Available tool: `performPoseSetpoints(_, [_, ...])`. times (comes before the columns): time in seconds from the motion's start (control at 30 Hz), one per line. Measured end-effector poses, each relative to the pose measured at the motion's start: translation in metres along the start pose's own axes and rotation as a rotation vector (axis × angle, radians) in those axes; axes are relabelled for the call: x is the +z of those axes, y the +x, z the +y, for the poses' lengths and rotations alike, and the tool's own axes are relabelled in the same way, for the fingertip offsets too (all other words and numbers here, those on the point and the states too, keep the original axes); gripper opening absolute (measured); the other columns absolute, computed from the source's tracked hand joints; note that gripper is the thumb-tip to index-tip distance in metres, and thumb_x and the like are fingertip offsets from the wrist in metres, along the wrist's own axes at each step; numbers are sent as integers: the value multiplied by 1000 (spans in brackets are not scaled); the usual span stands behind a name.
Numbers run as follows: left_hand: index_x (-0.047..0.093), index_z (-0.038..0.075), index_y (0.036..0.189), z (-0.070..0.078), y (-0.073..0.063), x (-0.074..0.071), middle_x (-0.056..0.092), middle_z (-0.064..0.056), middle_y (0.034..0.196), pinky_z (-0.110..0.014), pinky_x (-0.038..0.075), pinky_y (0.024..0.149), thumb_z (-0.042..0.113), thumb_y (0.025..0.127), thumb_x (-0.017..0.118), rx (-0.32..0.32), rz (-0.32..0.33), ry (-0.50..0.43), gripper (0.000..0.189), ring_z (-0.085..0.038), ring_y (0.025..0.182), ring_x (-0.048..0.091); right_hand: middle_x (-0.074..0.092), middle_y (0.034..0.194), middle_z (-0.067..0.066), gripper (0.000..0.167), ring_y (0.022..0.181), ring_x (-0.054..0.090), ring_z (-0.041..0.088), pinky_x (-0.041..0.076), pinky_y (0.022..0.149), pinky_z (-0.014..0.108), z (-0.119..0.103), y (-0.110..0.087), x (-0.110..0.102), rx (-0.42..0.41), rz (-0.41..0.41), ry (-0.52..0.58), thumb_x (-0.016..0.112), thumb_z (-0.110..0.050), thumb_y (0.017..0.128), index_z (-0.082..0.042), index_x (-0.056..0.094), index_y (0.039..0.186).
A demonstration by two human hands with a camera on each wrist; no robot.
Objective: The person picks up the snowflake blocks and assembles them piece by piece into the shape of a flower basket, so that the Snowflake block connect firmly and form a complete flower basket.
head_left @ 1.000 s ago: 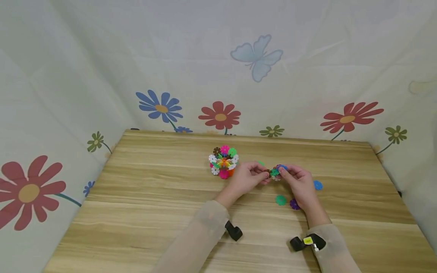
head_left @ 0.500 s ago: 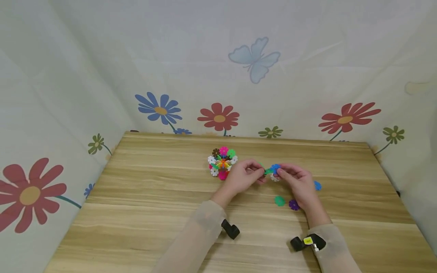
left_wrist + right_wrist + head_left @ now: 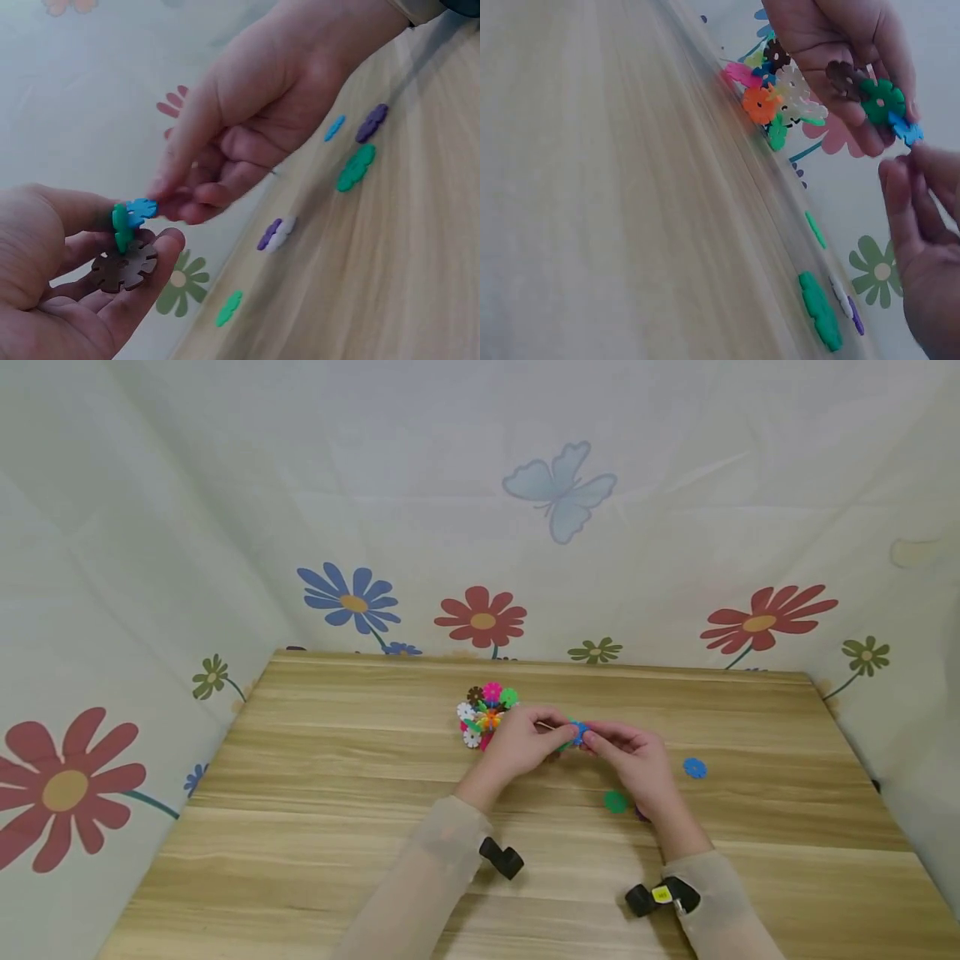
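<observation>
In the left wrist view, my left hand [image 3: 516, 747] holds a brown notched plastic disc [image 3: 124, 268] with a green disc [image 3: 121, 227] joined upright to it. My right hand [image 3: 637, 764] pinches a blue disc [image 3: 141, 210] by its edge. The blue disc meets the green one at an angle; how far their slots interlock cannot be made out. Fingertips of both hands almost touch around these pieces. Just left of them on the table stands a round, many-coloured cluster of joined discs [image 3: 491, 718], partly behind the left hand in the head view.
Loose discs lie on the wooden table [image 3: 337, 827]: a blue disc [image 3: 695, 767], a green disc [image 3: 616, 802] and a purple disc [image 3: 372, 124]. Farther back are a white disc [image 3: 282, 234], another purple disc [image 3: 268, 235] and a light green disc [image 3: 229, 308]. Patterned cloth hangs behind.
The right hand has moved left with the blue disc, closing in on the left hand. The joined pieces have turned between the fingers. The loose blue disc is now fully uncovered.
</observation>
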State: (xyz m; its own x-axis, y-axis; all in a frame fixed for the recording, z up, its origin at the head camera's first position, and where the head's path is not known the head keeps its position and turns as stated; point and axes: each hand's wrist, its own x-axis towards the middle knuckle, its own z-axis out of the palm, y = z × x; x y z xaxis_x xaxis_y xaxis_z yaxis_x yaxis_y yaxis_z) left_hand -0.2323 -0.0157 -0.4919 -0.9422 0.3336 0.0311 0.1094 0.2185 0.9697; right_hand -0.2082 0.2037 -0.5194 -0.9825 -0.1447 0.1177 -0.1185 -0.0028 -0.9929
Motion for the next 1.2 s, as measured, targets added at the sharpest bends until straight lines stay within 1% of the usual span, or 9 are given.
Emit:
performPoseSetpoints(0.17, [80,7,110,8,-2,-11,82,-6,92,-30,63,66,19,107,75,-46,57,-87,14,-45,88,78,80,112,15,28,96,75,20,61,78,25,2,9,-1,63,49,-285,75,-15,106,4,76,126])
performPoseSetpoints(0.23, [79,6,111,10,-3,-15,82,-7,92,-31,64,67,18,107,74,-58,67,-116,14,-50,91,77,79,115,16,29,100,75,25,61,81,27,4,15,-1,74,46,-409,76,-17,106,1,77,128])
performPoseSetpoints(0.37, [80,6,113,10,-4,-20,82,-8,93,-30,64,68,17,107,74,-77,65,-132,14,-53,93,76,77,121,20,36,107,74,34,61,92,43,7,27,3,62,-11,-599,78,-18,103,0,74,135])
performPoseSetpoints(0.47, [79,5,114,9,-3,-21,82,-9,92,-30,64,68,16,107,73,-78,51,-139,14,-53,93,76,74,125,23,42,107,72,35,59,93,51,9,35,7,42,-57,-680,79,-17,102,2,72,138])
performPoseSetpoints(0.63, [78,3,114,7,-1,-22,80,-9,91,-30,63,66,14,108,72,-82,28,-160,14,-56,95,74,69,118,24,37,100,63,32,53,86,45,7,39,11,40,-67,-746,81,-14,99,3,75,131])
performPoseSetpoints(0.77, [77,2,115,6,0,-22,79,-10,91,-30,63,66,14,108,71,-84,12,-170,14,-57,96,74,71,111,20,31,94,62,30,51,81,41,6,39,11,61,-69,-738,84,-12,96,4,77,122])
performPoseSetpoints(0.9, [76,1,115,6,1,-23,79,-10,94,-38,66,70,14,109,70,-85,-2,-168,15,-53,97,76,76,104,15,24,92,68,26,55,82,36,6,34,8,90,-64,-656,86,-12,95,1,73,111])
performPoseSetpoints(1.1, [76,2,116,7,0,-25,79,-11,96,-52,67,80,14,109,70,-97,0,-167,15,-52,99,76,78,106,10,25,94,72,17,59,79,24,5,20,1,87,29,-392,85,-16,98,0,78,115])
performPoseSetpoints(1.2, [75,2,116,7,-1,-24,79,-10,95,-46,67,76,14,109,70,-99,10,-163,15,-52,99,76,79,108,3,28,94,72,12,59,78,22,4,14,-1,55,80,-264,86,-17,98,1,80,118])
